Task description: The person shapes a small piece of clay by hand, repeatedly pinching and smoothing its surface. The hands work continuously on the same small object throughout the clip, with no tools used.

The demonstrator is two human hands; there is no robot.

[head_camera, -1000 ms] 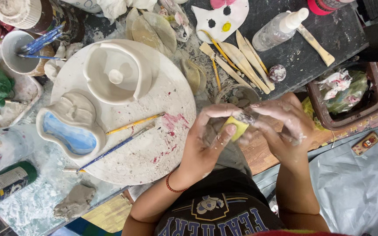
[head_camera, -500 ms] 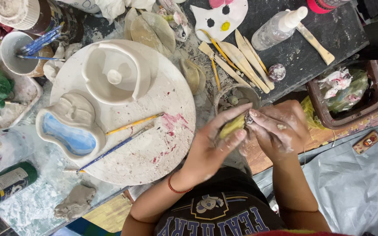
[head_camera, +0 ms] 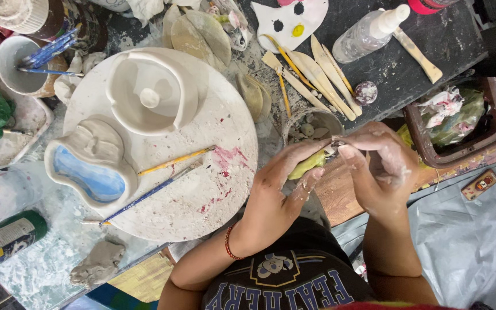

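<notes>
My left hand (head_camera: 279, 192) grips a small yellow-green sponge (head_camera: 308, 165) between thumb and fingers. My right hand (head_camera: 377, 166), smeared with pale clay, pinches a small grey piece at the sponge's upper end, just below a small clay-crusted cup (head_camera: 311, 123). Both hands meet in front of my chest, right of a round white turntable (head_camera: 202, 189). On the turntable sit a white clay dish with a central knob (head_camera: 150, 95), a blue-glazed clay tray (head_camera: 90, 169) and two thin brushes (head_camera: 162, 172).
Wooden modelling tools (head_camera: 317, 72) and a clear squeeze bottle (head_camera: 368, 34) lie on the dark board behind. A brown tray of crumpled rags (head_camera: 457, 117) is at right. A cup of brushes (head_camera: 27, 63), a green bottle (head_camera: 7, 238) and a grey clay lump (head_camera: 96, 264) are at left.
The sponge has turned from a block held under both hands into a strip in my left fingers; my right hand shifted right and now pinches its upper tip.
</notes>
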